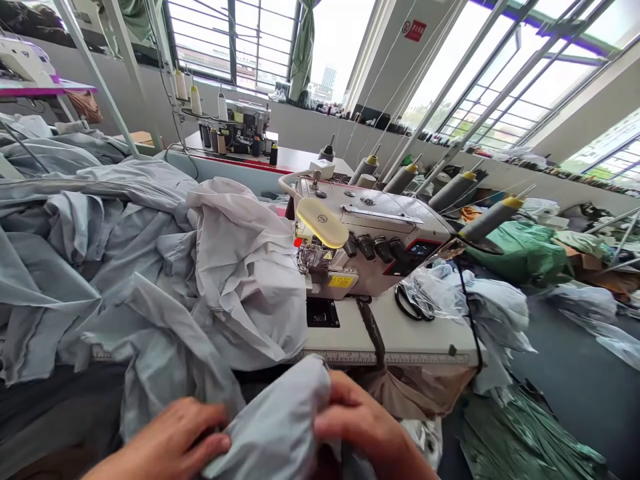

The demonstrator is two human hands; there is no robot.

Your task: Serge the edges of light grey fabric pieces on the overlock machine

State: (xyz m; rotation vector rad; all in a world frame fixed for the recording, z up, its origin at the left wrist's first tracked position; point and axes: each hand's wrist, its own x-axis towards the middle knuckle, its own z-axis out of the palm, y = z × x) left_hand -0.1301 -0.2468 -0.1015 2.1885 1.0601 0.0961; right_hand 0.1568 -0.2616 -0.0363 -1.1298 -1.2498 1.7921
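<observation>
A piece of light grey fabric [280, 420] is raised in front of the table's near edge, between my two hands. My left hand [175, 433] is closed on its left side, thumb and fingers pinching the cloth. At its upper right edge, my right hand [363, 413] grips the fabric between thumb and fingers. Just beyond stands a white overlock sewing machine [370, 233] with a yellowish oval cover. A large heap of grey cloth [245, 267] lies left of the machine, reaching up to its needle area.
Black-handled scissors [413, 303] lie on the table [345, 337] beside clear plastic. Grey thread cones [405, 179] stand behind the machine. A brown cloth bag [415, 393] hangs under the table edge. Green fabric [530, 433] is on the floor at right. Another machine [247, 127] stands at the back.
</observation>
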